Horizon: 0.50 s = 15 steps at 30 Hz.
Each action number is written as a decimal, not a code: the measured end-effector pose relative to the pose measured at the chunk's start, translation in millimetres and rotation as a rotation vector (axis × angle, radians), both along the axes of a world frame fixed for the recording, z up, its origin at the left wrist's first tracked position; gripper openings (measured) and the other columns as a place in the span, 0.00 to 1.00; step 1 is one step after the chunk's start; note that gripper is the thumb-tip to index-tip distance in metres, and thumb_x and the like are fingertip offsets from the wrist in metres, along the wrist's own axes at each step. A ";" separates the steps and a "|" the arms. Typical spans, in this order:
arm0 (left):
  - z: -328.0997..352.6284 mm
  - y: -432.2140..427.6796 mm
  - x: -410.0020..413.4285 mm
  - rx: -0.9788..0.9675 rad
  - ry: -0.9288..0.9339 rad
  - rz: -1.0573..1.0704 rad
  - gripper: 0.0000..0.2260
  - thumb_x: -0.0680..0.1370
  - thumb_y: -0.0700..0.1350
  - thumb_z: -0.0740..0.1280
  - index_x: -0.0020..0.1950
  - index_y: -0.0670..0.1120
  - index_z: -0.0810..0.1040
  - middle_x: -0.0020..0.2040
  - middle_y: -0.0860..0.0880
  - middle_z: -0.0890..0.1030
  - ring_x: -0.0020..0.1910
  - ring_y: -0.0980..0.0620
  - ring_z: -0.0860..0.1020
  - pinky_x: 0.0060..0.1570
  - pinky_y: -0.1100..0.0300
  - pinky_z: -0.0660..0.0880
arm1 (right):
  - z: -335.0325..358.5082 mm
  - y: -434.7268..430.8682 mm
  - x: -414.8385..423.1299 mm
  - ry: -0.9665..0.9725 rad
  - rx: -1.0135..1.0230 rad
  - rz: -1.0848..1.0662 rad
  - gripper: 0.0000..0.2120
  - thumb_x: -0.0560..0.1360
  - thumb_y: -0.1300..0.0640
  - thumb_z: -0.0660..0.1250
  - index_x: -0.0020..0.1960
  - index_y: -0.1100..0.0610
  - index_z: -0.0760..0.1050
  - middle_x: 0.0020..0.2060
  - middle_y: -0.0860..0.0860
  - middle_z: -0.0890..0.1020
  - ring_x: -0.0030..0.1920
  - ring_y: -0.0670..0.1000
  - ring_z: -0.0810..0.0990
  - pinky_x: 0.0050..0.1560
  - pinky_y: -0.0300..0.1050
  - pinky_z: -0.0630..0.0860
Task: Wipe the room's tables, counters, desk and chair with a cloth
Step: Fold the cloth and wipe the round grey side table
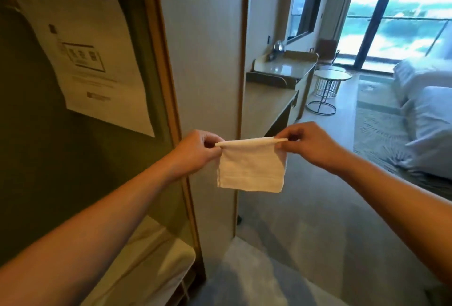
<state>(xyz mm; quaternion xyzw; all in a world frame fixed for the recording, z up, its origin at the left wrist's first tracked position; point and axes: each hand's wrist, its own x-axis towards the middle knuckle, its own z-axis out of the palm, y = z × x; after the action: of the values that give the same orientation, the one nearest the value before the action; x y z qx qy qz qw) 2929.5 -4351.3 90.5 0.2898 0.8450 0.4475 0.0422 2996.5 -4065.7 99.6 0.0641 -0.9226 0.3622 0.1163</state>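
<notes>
Head view: a small folded cream cloth (250, 166) was held up in mid-air between both hands, well apart from any surface. Its top edge was pinched at the left corner by the left hand (197, 150) and at the right corner by the right hand (309, 145), fingers curled onto the fabric on both sides; the rest hung slack below the grip. It was judged light, soft and floppy, not slippery or fragile; no shape would be kept unless supported, so the corners or the folded top edge were judged the best places to take hold, or a bunched palm grip for wiping. No wiping had been started. Beyond the grip and to its right, a counter (266, 100) and a round side table (330, 78) were seen, with a bed (428, 119) further right. Left of the grip, a hanging printed bag (85, 49) was seen; its print was unreadable. Small items on the counter's far end were blurred. Fingertips behind the cloth were hidden. No desk or chair could be clearly made out.
</notes>
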 end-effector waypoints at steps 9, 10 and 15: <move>14.1 172.6 -53.1 0.111 -0.023 -0.057 0.04 0.78 0.51 0.73 0.50 0.54 0.86 0.45 0.57 0.86 0.46 0.59 0.84 0.42 0.69 0.77 | 23.7 154.4 -33.2 0.053 -0.145 -0.109 0.13 0.75 0.64 0.73 0.44 0.45 0.82 0.36 0.40 0.84 0.42 0.34 0.81 0.38 0.26 0.74; 15.9 189.7 -60.8 0.110 -0.021 -0.050 0.04 0.79 0.52 0.71 0.49 0.55 0.85 0.45 0.57 0.86 0.46 0.59 0.84 0.43 0.69 0.77 | 23.9 169.8 -39.1 0.053 -0.150 -0.115 0.13 0.75 0.65 0.73 0.44 0.45 0.82 0.37 0.42 0.84 0.41 0.35 0.81 0.37 0.27 0.75; 17.9 264.2 -109.5 0.109 -0.060 -0.023 0.08 0.83 0.52 0.66 0.54 0.53 0.85 0.48 0.53 0.86 0.51 0.53 0.84 0.57 0.51 0.80 | 23.0 235.9 -71.4 0.012 -0.170 -0.157 0.10 0.76 0.65 0.72 0.48 0.50 0.83 0.40 0.45 0.83 0.40 0.38 0.81 0.39 0.30 0.75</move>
<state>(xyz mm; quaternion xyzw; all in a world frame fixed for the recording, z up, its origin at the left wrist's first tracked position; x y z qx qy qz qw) 2820.0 -4087.2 108.4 0.2879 0.8142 0.5010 0.0569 2925.1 -3829.8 122.6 -0.0162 -0.8900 0.4285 0.1549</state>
